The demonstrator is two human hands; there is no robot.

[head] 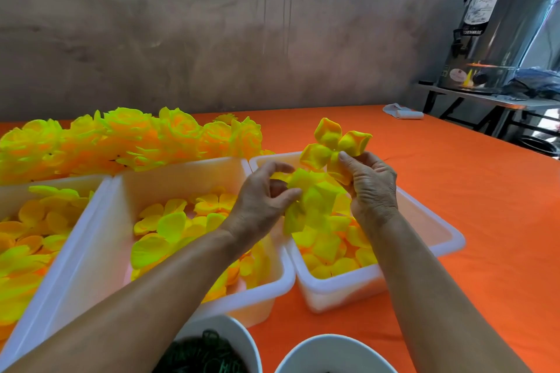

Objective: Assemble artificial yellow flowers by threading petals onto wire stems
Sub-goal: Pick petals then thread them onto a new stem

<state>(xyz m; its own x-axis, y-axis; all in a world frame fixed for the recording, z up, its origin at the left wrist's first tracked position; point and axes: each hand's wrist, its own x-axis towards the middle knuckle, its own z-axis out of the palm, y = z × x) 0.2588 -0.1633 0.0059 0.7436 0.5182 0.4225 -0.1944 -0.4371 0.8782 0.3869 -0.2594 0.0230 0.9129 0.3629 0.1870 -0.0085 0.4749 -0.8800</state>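
The right hand [371, 188] is raised above the right tub [448, 239] and pinches a four-lobed petal piece [335, 150] between the thumb and the other fingers. The piece stands above the hand, its lobes spread open toward the camera, with a small hole visible at the centre. The left hand [263, 200] is just beside it, to the left and a little lower. Its fingers are curled, and thumb and forefinger pinch the edge of a second petal layer [309, 200], which hangs between the two hands and down over the loose petals in the right tub. Whether a wire stem passes through these layers, I cannot tell.

The middle tub [212, 169] and the left tub [18, 188] also hold loose yellow petals. Behind the tubs, a row of finished yellow flowers [127, 139] lies on the orange counter [469, 191]. Near the lower edge, one white bowl [239, 333] holds dark green pieces, and a second white bowl [333, 348] stands beside it. At the far right, a steel urn [500, 36] stands on a separate table.
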